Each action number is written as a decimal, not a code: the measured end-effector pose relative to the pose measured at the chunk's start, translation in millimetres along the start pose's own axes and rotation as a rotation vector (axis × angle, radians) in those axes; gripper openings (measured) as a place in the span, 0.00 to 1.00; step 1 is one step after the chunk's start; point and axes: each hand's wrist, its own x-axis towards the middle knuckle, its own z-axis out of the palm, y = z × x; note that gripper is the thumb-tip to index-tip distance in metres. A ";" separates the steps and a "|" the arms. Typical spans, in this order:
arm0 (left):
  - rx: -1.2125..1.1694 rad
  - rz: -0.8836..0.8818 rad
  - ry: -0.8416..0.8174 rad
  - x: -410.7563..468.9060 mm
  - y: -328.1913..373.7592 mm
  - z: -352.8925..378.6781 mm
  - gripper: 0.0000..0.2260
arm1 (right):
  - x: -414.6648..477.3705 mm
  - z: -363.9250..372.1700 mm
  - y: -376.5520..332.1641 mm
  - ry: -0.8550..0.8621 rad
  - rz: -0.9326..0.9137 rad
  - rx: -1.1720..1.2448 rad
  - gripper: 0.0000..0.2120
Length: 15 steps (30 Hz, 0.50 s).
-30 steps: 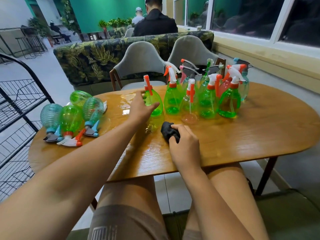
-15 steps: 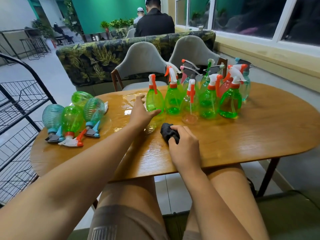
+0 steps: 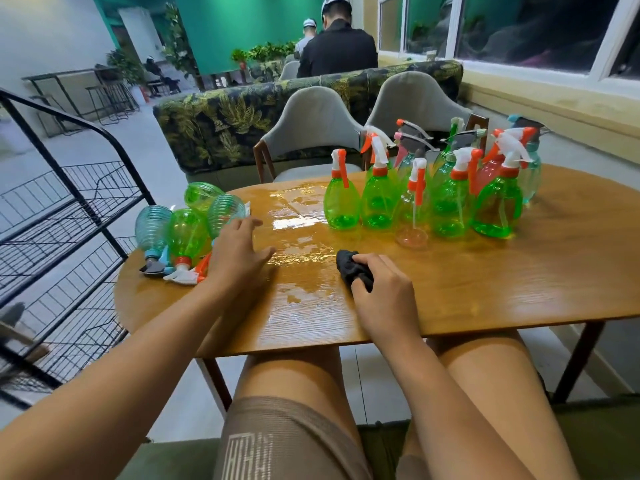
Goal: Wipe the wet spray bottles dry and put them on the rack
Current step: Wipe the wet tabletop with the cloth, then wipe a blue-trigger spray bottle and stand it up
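Clamped on the black cloth (image 3: 351, 270), my right grip (image 3: 384, 292) rests on the bench (image 3: 519, 289) at frame centre, keeping the cloth ready for wiping. My left grip (image 3: 235, 251) is spread apart and empty, just beside the lying bottles (image 3: 187, 233) at centre left, the ones nearest the rack (image 3: 69, 216), probably to pick one up. A second ago it was on the nearest green bottle (image 3: 341, 202); that one now stands let go with the upright bottles (image 3: 450, 202).
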 end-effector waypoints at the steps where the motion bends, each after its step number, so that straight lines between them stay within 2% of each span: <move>1: 0.043 0.000 0.010 -1.3 -7.1 -5.4 0.28 | -0.7 0.8 -1.1 -0.007 -0.006 -0.001 0.16; 9: 0.203 -0.127 0.109 -7.5 -44.6 -27.2 0.29 | -1.1 2.1 -1.5 -0.023 -0.012 -0.006 0.17; 15: 0.261 -0.164 0.000 -3.4 -50.8 -25.1 0.34 | -1.3 1.6 -2.9 -0.021 -0.014 0.000 0.16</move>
